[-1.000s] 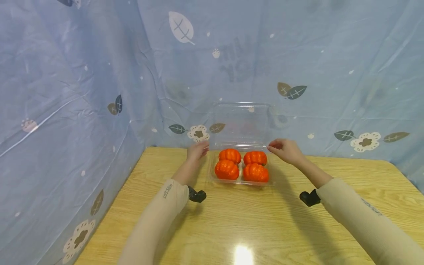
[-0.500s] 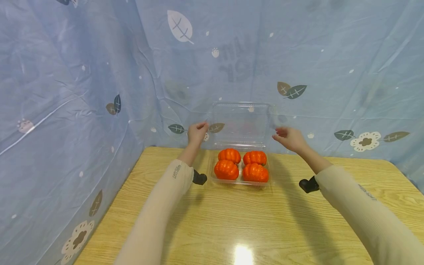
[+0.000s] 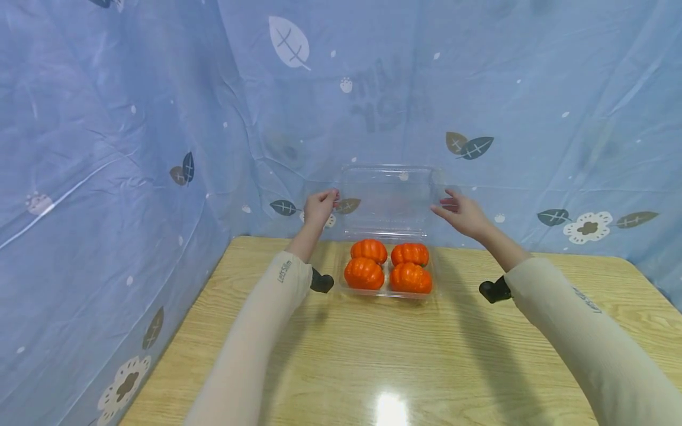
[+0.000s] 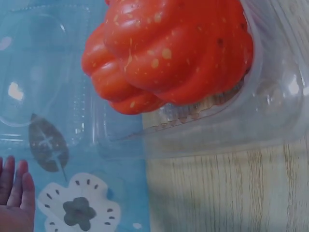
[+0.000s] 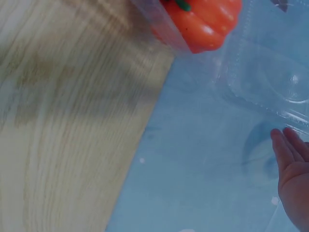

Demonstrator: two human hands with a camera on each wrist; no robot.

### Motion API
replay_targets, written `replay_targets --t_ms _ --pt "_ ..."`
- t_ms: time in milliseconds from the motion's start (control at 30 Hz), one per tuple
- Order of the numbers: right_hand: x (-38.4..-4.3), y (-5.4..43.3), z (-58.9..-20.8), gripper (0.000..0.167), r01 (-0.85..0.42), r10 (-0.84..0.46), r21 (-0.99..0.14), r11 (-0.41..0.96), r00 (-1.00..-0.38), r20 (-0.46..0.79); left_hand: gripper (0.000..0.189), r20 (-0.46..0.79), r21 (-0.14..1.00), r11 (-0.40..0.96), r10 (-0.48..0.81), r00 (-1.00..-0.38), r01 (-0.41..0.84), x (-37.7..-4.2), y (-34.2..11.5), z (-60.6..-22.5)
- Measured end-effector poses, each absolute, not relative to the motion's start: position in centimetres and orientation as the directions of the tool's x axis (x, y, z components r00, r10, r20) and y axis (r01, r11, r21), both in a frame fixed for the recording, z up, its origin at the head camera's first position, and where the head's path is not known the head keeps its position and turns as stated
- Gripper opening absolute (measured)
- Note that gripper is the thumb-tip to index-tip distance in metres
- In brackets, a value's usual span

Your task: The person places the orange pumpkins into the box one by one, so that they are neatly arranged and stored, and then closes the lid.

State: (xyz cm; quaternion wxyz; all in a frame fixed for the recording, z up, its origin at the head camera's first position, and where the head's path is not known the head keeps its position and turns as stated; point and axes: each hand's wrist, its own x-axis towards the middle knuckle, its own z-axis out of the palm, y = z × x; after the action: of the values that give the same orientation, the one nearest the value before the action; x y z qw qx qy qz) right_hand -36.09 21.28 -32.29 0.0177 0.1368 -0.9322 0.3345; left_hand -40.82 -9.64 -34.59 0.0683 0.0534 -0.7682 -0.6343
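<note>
A clear plastic clamshell box [image 3: 389, 294] sits near the table's back edge, holding several small orange pumpkins [image 3: 364, 273] in two columns. Its transparent lid [image 3: 389, 198] stands raised at the back, against the curtain. My left hand [image 3: 318, 208] is just left of the lid, and my right hand [image 3: 463, 216] is just right of it. Fairly straight fingers [image 4: 18, 186] show in the left wrist view, apart from the lid. In the right wrist view, extended fingers [image 5: 285, 147] are close to the lid's edge; whether they touch it I cannot tell. Neither hand visibly holds anything.
A light wood table [image 3: 394, 355] lies beneath, with a bright glare spot near the front. Blue patterned curtain [image 3: 533, 89] hangs behind the table and on the left. Black wrist cameras [image 3: 322, 281] stick out from both sleeves.
Both hands have risen from beside the box's base to beside the lid, the left hand farther than the right. The box, lid and pumpkins stay in place.
</note>
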Motion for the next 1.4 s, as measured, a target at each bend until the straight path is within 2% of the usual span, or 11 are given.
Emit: replay_targets --t_ms 300,567,767,867,1067,1267,1400 --pt "-35.5 21.2 -32.0 0.074 -0.155 -0.111 -0.767 0.623 -0.988 0.109 0.032 0.045 0.993 0.112 -0.167 -0.985 0.026 -40.4 -9.4 -34.5" --pt "-35.3 21.7 -32.1 0.065 -0.229 -0.191 -0.883 0.409 -0.968 0.162 0.034 0.015 0.999 0.051 -0.133 -0.991 0.009 -39.6 -9.9 -34.9" --pt "-34.0 22.5 -32.7 0.069 -0.222 -0.183 -0.911 0.346 -0.969 0.167 0.029 -0.025 1.000 -0.018 -0.127 -0.992 -0.023 -38.4 -10.2 -35.6" --pt "-33.1 22.6 -33.4 0.068 -0.191 -0.167 -0.925 0.328 -0.976 0.142 0.028 -0.064 0.997 -0.046 -0.124 -0.990 -0.059 -37.4 -10.2 -36.0" --pt "-30.6 22.5 -35.5 0.057 -0.052 -0.151 -0.984 0.169 -0.988 0.027 0.039 -0.120 0.993 -0.001 -0.010 -0.993 -0.120 -35.3 -10.8 -37.2" --pt "-27.8 22.9 -37.5 0.068 0.073 -0.215 -0.997 0.038 -0.973 -0.079 0.040 -0.147 0.989 0.004 0.062 -0.987 -0.147 -32.7 -11.6 -38.7" --pt "-26.6 22.7 -38.8 0.067 0.081 -0.245 -0.989 0.125 -0.963 -0.110 0.041 -0.155 0.988 0.035 0.059 -0.986 -0.154 -31.0 -11.8 -40.0"
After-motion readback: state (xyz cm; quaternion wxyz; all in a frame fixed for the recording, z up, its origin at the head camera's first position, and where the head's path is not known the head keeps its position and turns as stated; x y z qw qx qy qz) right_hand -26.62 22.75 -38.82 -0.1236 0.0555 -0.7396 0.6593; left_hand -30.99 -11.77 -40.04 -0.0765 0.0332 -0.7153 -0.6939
